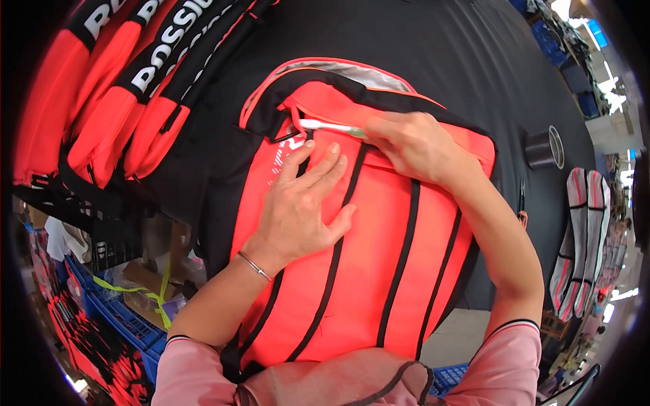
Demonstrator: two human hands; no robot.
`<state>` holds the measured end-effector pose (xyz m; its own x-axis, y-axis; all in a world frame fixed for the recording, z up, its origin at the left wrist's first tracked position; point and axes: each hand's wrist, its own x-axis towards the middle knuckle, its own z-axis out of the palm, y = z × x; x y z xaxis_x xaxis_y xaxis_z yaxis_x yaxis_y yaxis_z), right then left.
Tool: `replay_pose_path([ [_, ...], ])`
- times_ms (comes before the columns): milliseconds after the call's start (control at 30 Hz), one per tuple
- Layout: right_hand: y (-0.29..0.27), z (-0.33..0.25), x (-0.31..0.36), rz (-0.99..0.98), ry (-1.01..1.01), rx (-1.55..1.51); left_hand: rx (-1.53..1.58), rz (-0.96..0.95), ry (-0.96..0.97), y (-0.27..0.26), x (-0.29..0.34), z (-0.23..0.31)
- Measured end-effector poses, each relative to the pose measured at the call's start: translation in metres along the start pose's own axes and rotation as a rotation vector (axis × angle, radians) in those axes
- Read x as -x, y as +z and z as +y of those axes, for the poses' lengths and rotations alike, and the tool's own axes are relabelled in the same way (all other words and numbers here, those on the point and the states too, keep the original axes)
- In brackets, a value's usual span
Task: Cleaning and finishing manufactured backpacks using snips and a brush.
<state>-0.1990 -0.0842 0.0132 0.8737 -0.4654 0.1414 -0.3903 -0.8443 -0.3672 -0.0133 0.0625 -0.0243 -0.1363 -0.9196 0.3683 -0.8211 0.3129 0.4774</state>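
Observation:
A bright red-orange bag with black straps (365, 271) lies in front of me, its grey-lined top edge (345, 65) showing at the far side. My left hand (298, 203) rests flat on it with fingers spread, just below a white printed mark. In my right hand (409, 145) is a slim white-and-green stick that looks like a toothbrush (332, 126). Its white end points left and touches the fabric near a black ring (283, 135). My right fingers are closed around the green end, which they partly hide.
Several red-and-black bags (135, 88) are stacked at the far left of the black-covered table (433, 40). A dark round cup-like container (545, 147) and small scissors-like tool (522, 203) lie right. A blue crate (115, 308) stands low left. Grey padded pieces (579, 237) hang over at right.

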Motion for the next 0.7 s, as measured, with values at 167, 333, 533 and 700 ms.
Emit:
replay_pose_path([
  [167,-0.028,0.006,0.043,-0.013,-0.016,0.043,0.002,-0.021,-0.023,-0.003,0.001,0.000],
  [333,-0.051,0.002,0.076,-0.118,0.143,0.206,-0.021,0.005,-0.016,-0.004,0.002,0.001],
  [533,-0.024,0.007,0.044,-0.026,0.034,0.114,-0.022,-0.008,0.009,0.001,0.005,-0.004],
  [700,-0.051,0.006,0.078,-0.157,0.229,0.137,0.003,-0.031,-0.025,-0.002,0.000,0.006],
])
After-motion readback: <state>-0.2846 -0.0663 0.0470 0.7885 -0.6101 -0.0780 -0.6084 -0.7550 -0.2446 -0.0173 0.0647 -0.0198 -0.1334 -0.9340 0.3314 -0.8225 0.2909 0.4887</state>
